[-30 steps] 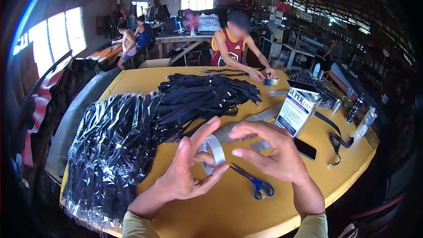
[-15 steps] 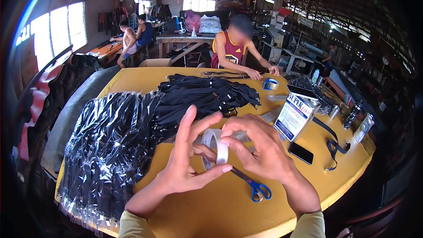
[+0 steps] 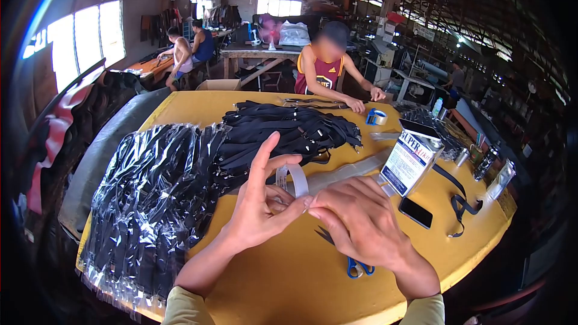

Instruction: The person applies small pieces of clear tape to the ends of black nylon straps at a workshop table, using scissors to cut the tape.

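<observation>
My left hand (image 3: 256,207) holds a roll of whitish clear tape (image 3: 298,179), its forefinger raised and its thumb by the roll's lower rim. The fingers of my right hand (image 3: 364,219) are pinched together at that rim, against my left thumb tip; the bit of tape between them is mostly hidden. Below my right hand lie scissors (image 3: 355,268) with blue handles, partly covered by it. A strip of clear plastic (image 3: 343,171) lies on the yellow table (image 3: 271,283) behind the hands.
Plastic-wrapped black straps (image 3: 150,204) cover the table's left; loose black straps (image 3: 283,132) are piled behind. To the right stand a tin (image 3: 410,165) and a phone (image 3: 415,212), with a black strap (image 3: 460,204) beyond. A co-worker (image 3: 325,72) works across the table, near a blue tape dispenser (image 3: 376,117).
My right hand has moved down from the roll's upper side to its lower rim, its fingers closing into a pinch. It now covers part of the scissors. The view has shifted slightly.
</observation>
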Tool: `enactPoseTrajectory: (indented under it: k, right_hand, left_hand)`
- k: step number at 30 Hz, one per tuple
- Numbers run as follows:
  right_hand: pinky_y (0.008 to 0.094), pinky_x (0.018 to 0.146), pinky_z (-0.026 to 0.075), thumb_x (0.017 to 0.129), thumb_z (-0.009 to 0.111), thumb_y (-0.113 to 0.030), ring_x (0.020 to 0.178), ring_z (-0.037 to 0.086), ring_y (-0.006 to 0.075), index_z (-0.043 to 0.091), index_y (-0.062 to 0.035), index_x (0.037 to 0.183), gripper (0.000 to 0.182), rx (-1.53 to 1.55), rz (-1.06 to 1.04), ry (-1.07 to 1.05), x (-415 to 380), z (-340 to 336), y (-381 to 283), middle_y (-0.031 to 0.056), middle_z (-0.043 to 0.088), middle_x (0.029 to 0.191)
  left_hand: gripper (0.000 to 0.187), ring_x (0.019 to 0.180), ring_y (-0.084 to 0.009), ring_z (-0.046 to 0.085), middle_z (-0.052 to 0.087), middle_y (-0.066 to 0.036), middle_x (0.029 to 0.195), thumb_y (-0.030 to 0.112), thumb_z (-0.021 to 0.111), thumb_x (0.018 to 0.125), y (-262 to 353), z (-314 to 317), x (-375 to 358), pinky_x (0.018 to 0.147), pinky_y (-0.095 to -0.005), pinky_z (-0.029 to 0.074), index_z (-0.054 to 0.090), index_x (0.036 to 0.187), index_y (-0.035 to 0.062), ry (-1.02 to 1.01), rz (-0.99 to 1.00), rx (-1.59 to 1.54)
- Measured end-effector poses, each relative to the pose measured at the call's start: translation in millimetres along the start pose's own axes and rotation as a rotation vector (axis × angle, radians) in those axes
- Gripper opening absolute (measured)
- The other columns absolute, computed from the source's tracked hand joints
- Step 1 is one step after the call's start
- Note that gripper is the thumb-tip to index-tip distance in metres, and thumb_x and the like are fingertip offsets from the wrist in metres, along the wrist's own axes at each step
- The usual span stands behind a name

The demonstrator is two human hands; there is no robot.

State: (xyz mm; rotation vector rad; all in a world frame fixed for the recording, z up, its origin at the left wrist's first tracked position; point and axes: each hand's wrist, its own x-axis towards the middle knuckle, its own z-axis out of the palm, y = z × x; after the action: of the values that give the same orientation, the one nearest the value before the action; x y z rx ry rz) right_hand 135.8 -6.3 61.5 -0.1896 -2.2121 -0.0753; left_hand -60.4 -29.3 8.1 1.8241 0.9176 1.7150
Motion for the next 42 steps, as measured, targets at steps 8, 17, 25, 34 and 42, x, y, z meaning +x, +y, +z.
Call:
enactPoseTrajectory:
  k: [8,17,25,34,42]
  right_hand:
    - [0.0406,0.067,0.054,0.079,0.071,0.001,0.075,0.071,0.0324,0.045,-0.0062,0.129,0.057,0.195,0.439,-0.002,17,2,13,0.0119,0.073,0.081]
    - [0.0416,0.076,0.056,0.078,0.074,-0.008,0.081,0.073,0.0314,0.034,-0.0051,0.144,0.077,0.207,0.666,-0.194,29,-11,22,0.0162,0.074,0.092]
    - [0.0353,0.075,0.056,0.085,0.075,-0.027,0.092,0.072,0.0273,0.052,-0.0065,0.131,0.055,0.136,0.805,0.013,-35,-16,32,0.0173,0.072,0.102]
    - [0.0421,0.078,0.052,0.085,0.062,-0.025,0.089,0.068,0.0296,0.064,-0.0121,0.112,0.03,-0.047,1.117,-1.022,-186,-11,23,0.007,0.071,0.089]
    - [0.0441,0.083,0.051,0.081,0.062,-0.017,0.094,0.065,0.0323,0.061,-0.0097,0.111,0.031,-0.054,1.087,-0.769,-211,0,22,0.0105,0.068,0.095]
  left_hand:
    - [0.084,0.064,-0.0061,0.062,0.063,-0.013,0.116,-0.009,0.066,0.085,-15,17,-8,0.049,-0.0174,0.045,0.02,0.153,0.007,-0.021,0.105,0.037]
    - [0.094,0.064,-0.0067,0.063,0.062,-0.012,0.116,-0.01,0.065,0.086,-3,25,-13,0.049,-0.0174,0.047,0.005,0.155,0.0105,-0.05,-0.048,-0.058]
    - [0.094,0.068,-0.0091,0.067,0.06,-0.014,0.124,-0.012,0.064,0.086,-7,22,-13,0.055,-0.0184,0.052,0.004,0.155,0.0114,-0.088,0.011,-0.244]
    - [0.093,0.082,-0.0141,0.07,0.059,-0.015,0.13,-0.01,0.065,0.085,7,13,-10,0.067,-0.0243,0.057,0.008,0.155,0.0115,-0.172,0.018,-0.201]
    - [0.088,0.085,-0.0163,0.07,0.06,-0.02,0.13,-0.015,0.062,0.084,15,4,-8,0.071,-0.0258,0.057,0.013,0.153,0.0075,-0.251,-0.007,-0.122]
